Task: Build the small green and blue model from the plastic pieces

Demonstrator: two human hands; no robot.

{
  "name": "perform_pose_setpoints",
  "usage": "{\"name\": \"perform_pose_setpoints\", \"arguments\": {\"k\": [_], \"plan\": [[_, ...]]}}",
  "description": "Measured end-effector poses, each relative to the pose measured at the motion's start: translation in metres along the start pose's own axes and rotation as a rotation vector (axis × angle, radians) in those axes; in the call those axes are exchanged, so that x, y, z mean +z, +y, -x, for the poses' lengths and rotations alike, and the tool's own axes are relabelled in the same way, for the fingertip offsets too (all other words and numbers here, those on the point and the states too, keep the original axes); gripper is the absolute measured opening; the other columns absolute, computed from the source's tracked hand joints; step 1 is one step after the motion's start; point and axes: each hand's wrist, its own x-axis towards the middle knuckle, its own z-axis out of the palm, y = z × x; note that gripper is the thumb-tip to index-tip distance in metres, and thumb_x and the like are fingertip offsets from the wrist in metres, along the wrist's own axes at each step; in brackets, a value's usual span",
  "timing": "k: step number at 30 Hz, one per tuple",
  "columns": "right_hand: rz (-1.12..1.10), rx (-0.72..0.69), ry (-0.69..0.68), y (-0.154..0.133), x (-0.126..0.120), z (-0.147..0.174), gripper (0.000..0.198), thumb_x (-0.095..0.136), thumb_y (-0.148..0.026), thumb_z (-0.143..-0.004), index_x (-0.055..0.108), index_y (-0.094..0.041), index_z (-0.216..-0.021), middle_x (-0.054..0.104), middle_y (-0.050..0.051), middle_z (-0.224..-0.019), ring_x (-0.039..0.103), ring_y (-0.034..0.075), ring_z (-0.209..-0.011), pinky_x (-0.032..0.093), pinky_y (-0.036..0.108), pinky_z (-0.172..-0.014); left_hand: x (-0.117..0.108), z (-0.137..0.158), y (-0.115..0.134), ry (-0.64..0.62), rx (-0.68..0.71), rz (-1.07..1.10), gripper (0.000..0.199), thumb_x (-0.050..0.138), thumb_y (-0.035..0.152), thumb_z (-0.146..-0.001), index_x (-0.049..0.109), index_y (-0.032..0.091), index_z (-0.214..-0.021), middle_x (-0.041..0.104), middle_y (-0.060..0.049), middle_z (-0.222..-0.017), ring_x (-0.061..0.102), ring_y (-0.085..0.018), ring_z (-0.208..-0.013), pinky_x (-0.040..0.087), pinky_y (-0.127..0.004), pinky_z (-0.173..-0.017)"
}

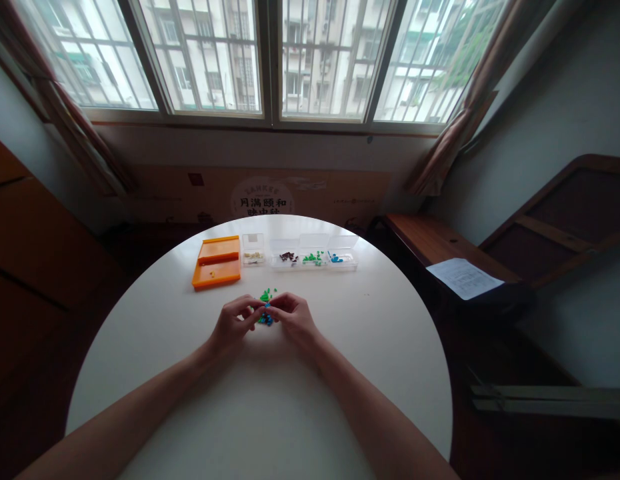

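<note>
Two hands [233, 320] [296, 318] seem to pinch a blue bit [268, 305], with some pieces [313, 258] already in clear boxes [295, 268] and a mixed pile [265, 321] left on the counter [270, 413].

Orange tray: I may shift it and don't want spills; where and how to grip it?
Probably the left rim of the tray, from the left: the edge is raised, and a clear box stands close on the right. Keep the tray level, as yellow bits lie in the near half.
</note>
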Motion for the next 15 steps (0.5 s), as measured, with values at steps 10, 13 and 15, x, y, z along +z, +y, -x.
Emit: {"name": "perform_pose_setpoints", "arguments": {"k": [10,13,15], "plan": [[-0.014,-0.025,0.010,0.0037,-0.0010,-0.0008,0.026,0.079,-0.028,-0.055,0.062,-0.014,-0.068,0.060,-0.001,-0.059,0.052,0.008,-0.050,0.042,0.020,-0.048,0.0007,0.0007,-0.0008,0.038,0.030,-0.002,0.015,0.064,0.027,-0.076,0.066,0.013,-0.083,0.058,-0.002,-0.074,0.053,-0.006,-0.046,0.045,-0.016,-0.038],[-0.004,-0.025,0.014,0.0033,-0.0006,-0.0005,0.024,0.078,-0.028,-0.056,0.063,-0.014,-0.067,0.060,-0.001,-0.058,0.052,0.008,-0.050,0.041,0.020,-0.048,0.0006,0.0010,-0.0018,0.038,0.035,-0.007,0.014,0.065,0.026,-0.076,0.066,0.013,-0.081,0.058,-0.002,-0.073,0.053,-0.006,-0.046,0.044,-0.016,-0.038],[-0.003,-0.023,0.016,0.0031,-0.0005,-0.0003,0.024,0.078,-0.028,-0.056,0.063,-0.014,-0.067,0.060,-0.001,-0.057,0.052,0.008,-0.050,0.041,0.020,-0.048,0.0004,0.0011,-0.0020,0.038,0.031,-0.007,0.014,0.065,0.026,-0.076,0.066,0.013,-0.081,0.058,-0.002,-0.073,0.053,-0.006,-0.047,0.045,-0.016,-0.039]]}}
